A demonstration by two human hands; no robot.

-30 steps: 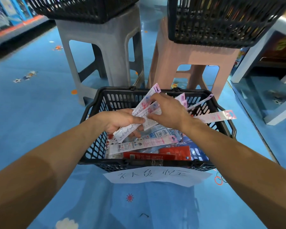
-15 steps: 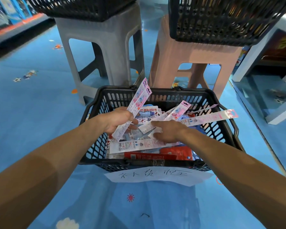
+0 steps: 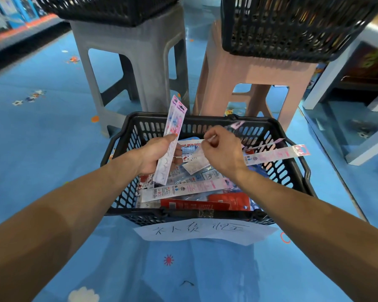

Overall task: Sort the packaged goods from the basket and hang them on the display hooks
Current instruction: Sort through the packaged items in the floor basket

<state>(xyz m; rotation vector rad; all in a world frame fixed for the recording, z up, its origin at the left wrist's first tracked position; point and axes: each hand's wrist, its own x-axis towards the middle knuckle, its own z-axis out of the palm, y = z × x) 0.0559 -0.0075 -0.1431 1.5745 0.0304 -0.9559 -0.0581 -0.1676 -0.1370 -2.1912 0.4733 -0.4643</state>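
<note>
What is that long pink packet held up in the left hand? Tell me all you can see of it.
The long pink-and-white strip packets seem to be two thin packs held together, pink header ends side by side on top. Pink and blue print above, clear plastic over pale round shapes below. They stand nearly upright, leaning slightly right, over the black plastic basket. The left hand grips their middle, thumb on the front.

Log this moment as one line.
stage: sorting at basket | left hand: grips pink packets | right hand: pinches second packet above basket
</note>
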